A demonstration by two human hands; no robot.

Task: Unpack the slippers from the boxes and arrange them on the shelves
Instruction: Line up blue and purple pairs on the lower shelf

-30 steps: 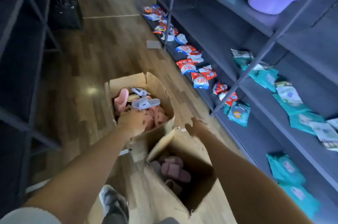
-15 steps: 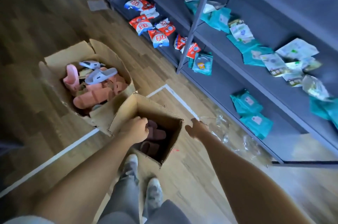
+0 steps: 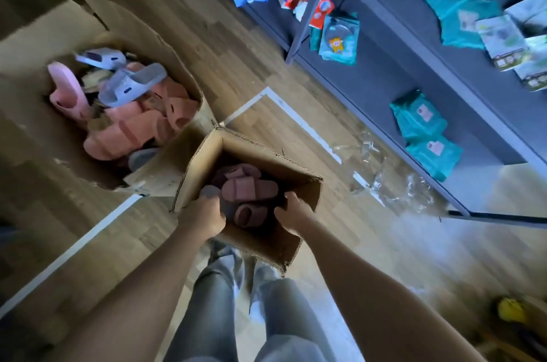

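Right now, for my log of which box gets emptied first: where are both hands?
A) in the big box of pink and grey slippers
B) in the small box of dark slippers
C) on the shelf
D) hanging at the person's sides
B: the left hand and right hand both reach into the small box, against the dark slippers; neither touches the big box.

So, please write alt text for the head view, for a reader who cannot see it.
The left hand and right hand reach into a small box of dark pink slippers on the floor. A bigger box of lighter slippers stands beside it, shelves with packets at right.
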